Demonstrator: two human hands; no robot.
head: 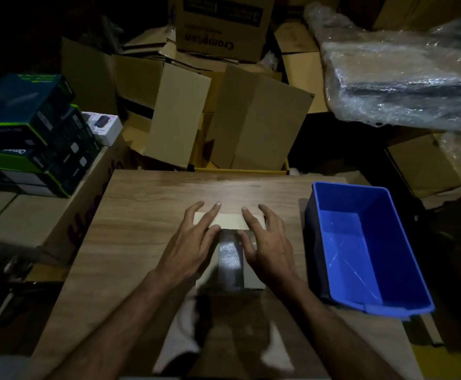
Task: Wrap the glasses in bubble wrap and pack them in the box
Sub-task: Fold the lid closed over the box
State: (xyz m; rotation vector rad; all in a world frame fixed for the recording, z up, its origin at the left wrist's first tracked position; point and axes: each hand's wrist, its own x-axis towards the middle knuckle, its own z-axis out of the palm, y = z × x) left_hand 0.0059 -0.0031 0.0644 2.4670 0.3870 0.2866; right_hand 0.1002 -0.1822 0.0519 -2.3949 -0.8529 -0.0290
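Both hands, left hand (193,242) and right hand (265,242), pressed flat on box (230,221) at frame center (fingers spread wide), bubble-wrapped bundle (230,259) between them.

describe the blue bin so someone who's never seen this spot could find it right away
Start at the wooden table in the middle. The blue bin sits at its right edge, beside the right hand. It is the only bright blue open plastic tub here; its neighbours are brown cardboard boxes.
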